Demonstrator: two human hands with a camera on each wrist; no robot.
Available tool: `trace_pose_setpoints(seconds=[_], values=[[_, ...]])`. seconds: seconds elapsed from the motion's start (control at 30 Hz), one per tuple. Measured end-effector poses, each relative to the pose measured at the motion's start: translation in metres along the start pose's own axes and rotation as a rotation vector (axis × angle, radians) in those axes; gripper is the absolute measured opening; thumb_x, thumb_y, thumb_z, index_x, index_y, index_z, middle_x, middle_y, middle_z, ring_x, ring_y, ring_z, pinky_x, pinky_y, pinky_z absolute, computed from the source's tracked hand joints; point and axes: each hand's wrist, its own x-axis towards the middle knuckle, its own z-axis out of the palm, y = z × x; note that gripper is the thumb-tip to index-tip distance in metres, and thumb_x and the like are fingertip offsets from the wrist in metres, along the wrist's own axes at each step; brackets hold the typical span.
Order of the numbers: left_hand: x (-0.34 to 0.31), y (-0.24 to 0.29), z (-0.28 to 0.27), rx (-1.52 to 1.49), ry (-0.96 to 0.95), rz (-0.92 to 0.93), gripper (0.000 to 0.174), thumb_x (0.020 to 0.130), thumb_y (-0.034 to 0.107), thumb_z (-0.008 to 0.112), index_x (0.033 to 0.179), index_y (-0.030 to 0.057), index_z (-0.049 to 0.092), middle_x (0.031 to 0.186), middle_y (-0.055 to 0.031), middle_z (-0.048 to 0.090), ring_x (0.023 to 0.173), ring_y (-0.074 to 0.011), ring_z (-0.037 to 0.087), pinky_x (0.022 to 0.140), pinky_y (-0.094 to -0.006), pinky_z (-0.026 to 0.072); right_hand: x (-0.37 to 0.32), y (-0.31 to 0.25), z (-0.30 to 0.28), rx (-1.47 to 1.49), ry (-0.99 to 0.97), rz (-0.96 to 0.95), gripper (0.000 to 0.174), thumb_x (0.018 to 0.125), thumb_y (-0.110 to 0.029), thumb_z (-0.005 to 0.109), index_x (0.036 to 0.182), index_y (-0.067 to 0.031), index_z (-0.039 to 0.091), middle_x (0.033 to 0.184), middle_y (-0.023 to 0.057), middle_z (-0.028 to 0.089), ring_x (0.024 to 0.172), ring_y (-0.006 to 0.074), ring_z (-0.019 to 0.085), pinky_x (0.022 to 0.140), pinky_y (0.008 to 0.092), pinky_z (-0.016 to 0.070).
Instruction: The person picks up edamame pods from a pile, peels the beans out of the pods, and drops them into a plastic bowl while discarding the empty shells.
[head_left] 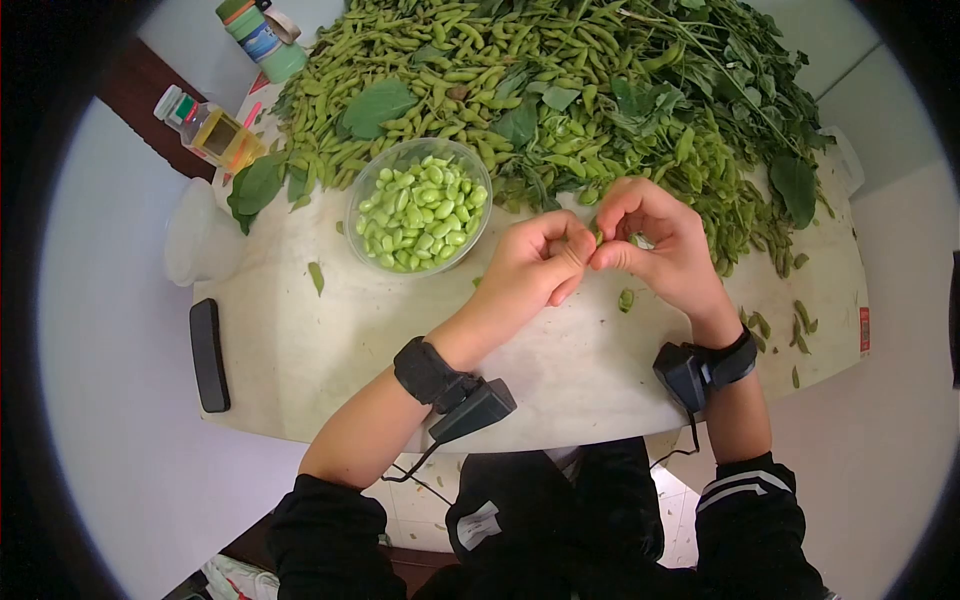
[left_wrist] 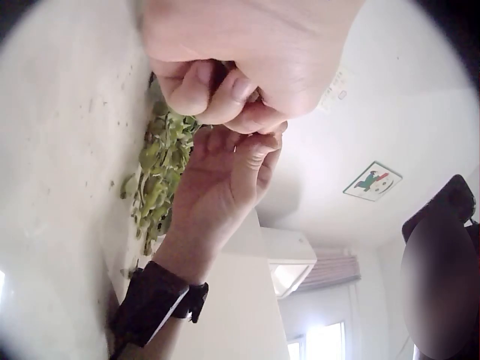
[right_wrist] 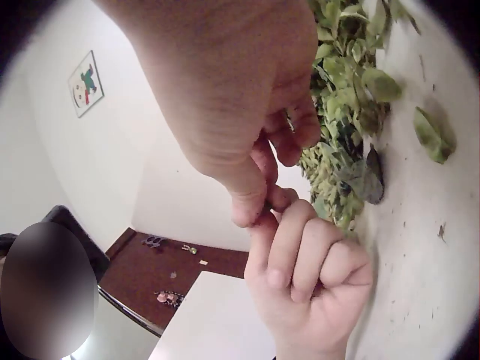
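Both hands meet fingertip to fingertip over the table, just right of the bowl. Between them is a small green edamame pod (head_left: 598,235), mostly hidden by the fingers. The left hand (head_left: 540,262) pinches it with thumb and forefinger, its other fingers curled into the palm. From the other side, the right hand (head_left: 665,245) pinches it too; a bit of green (right_wrist: 289,118) shows behind its curled fingers. A clear plastic bowl (head_left: 353,222) beside the left hand is filled with shelled green beans (head_left: 420,215).
A large heap of pods (head_left: 470,75) covers the table's far side, with leafy stems (head_left: 740,75) at right. One loose pod (head_left: 626,300) lies below the right hand. At left stand a bottle (head_left: 215,130), a green flask (head_left: 262,40), a white tub (head_left: 195,235) and a black case (head_left: 208,355).
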Motion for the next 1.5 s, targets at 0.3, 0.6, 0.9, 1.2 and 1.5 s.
trace_pose_setpoints(seconds=[0.3,0.6,0.9,1.2,1.5], values=[[0.0002,-0.0023,-0.0004,0.03,-0.008,0.032,0.023,0.089,0.024,0.048,0.074,0.0067,0.049,0.049,0.0041,0.04,0.042,-0.0023,0.033,0.039,-0.0175,0.0239,0.0001,0.0017,-0.0019,-0.119,-0.037,-0.035,0.021,0.069,-0.007,0.069,0.074,-0.0032,0.049,0.072,-0.0005,0.049,0.062,0.0063,0.046,0.053,0.0196,0.0393],[-0.0003,-0.0008,-0.0009,-0.02,-0.006,-0.029,0.021,0.089,0.025,0.046,0.079,0.0074,0.047,0.054,0.0052,0.038,0.042,-0.002,0.03,0.039,-0.0176,0.0221,0.001,0.0,0.0012,-0.187,0.03,-0.078,0.023,0.068,-0.009,0.071,0.073,-0.0032,0.049,0.071,0.0001,0.049,0.059,0.0072,0.046,0.051,0.0198,0.0381],[0.0003,-0.0012,-0.0019,-0.028,-0.005,-0.015,0.016,0.089,0.021,0.047,0.087,0.0056,0.047,0.06,0.0042,0.041,0.044,-0.0024,0.032,0.039,-0.0175,0.0233,0.0008,0.0008,0.0024,-0.156,0.06,-0.051,0.022,0.067,-0.006,0.07,0.076,-0.0024,0.05,0.073,0.0009,0.05,0.061,0.0077,0.048,0.052,0.0204,0.0401],[0.0,0.0017,0.0019,0.014,-0.012,0.014,0.015,0.09,0.019,0.046,0.083,0.0059,0.046,0.051,0.004,0.039,0.043,-0.0025,0.032,0.04,-0.0177,0.0229,0.0026,-0.0018,0.0002,-0.251,0.0,-0.114,0.019,0.066,-0.005,0.069,0.072,-0.0023,0.052,0.073,0.002,0.05,0.062,0.0098,0.047,0.051,0.0211,0.0379],[-0.0002,-0.0028,-0.0013,0.017,-0.1,-0.037,0.018,0.092,0.025,0.039,0.083,0.009,0.039,0.054,0.0041,0.034,0.041,-0.0035,0.027,0.039,-0.0183,0.0218,0.0028,-0.0038,-0.0001,-0.265,-0.019,-0.183,0.017,0.063,0.0,0.069,0.067,-0.0006,0.052,0.068,0.0026,0.048,0.06,0.0113,0.045,0.049,0.0221,0.0347]])
